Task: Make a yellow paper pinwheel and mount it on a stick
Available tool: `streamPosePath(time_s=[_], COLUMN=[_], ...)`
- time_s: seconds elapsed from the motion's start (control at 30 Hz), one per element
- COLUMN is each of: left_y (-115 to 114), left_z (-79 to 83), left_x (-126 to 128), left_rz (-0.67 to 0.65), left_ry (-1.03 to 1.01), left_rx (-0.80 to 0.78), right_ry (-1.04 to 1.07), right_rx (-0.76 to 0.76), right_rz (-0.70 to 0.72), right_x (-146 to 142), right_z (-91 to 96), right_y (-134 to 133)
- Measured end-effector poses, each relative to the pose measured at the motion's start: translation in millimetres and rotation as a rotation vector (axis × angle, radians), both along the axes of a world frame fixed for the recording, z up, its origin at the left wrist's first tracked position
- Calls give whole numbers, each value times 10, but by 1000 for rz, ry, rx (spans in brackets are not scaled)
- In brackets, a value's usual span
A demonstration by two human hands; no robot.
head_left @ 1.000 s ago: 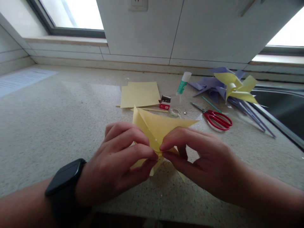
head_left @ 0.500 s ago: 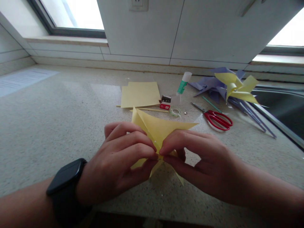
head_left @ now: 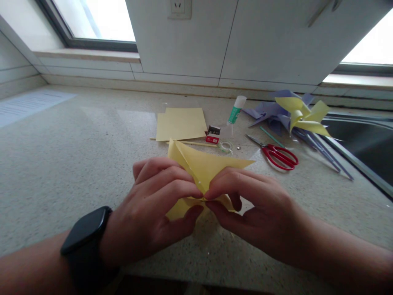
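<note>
A yellow sheet of paper [head_left: 211,162], cut and bent into pinwheel blades, is held up between both hands above the counter. My left hand [head_left: 162,200], with a black watch on its wrist, has its fingers on the paper's left side near the middle; its thumb is bent below. My right hand [head_left: 251,200] pinches the paper's centre between thumb and forefinger. Fingers cover much of the lower blades, and whether a small pin sits in the pinch I cannot make out.
Behind lie yellow sheets [head_left: 184,123], wooden sticks [head_left: 196,143], a small red box [head_left: 213,134], a tape roll [head_left: 226,146] and a glue stick [head_left: 236,110]. Right are red-handled scissors [head_left: 279,156], finished pinwheels [head_left: 294,110] and a sink [head_left: 362,139]. A printed sheet [head_left: 33,104] lies far left.
My left thumb has dropped away from the pinch at the centre. The paper's lower blades have shifted upward, and the right hand keeps its pinch. The view has tilted slightly.
</note>
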State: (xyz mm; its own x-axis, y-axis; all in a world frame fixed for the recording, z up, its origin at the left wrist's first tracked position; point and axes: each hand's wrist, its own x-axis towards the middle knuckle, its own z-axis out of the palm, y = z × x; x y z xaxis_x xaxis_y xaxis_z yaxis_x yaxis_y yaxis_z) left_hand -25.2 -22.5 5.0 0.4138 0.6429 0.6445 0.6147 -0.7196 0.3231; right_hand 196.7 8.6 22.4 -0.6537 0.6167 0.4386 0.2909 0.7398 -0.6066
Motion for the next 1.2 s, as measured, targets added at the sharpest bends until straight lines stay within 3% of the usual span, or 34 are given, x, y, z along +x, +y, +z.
streamPosePath(time_s=[0.17,0.47,0.77,1.2], left_y=[-15,-8,-13,5], left_z=[-27,-62,-39,-33], left_x=[12,-4,17,-11], left_rz=[163,249,201,166], left_ry=[36,55,-78,-70], left_rx=[46,38,-4,-68], right_ry=[12,32,54,10], right_rx=[40,93,225,217], right_rz=[-19,-59,-39,-80], right_x=[-7,-22,-32,-48], right_z=[8,-40,-46,-10], right_y=[1,13,18,1])
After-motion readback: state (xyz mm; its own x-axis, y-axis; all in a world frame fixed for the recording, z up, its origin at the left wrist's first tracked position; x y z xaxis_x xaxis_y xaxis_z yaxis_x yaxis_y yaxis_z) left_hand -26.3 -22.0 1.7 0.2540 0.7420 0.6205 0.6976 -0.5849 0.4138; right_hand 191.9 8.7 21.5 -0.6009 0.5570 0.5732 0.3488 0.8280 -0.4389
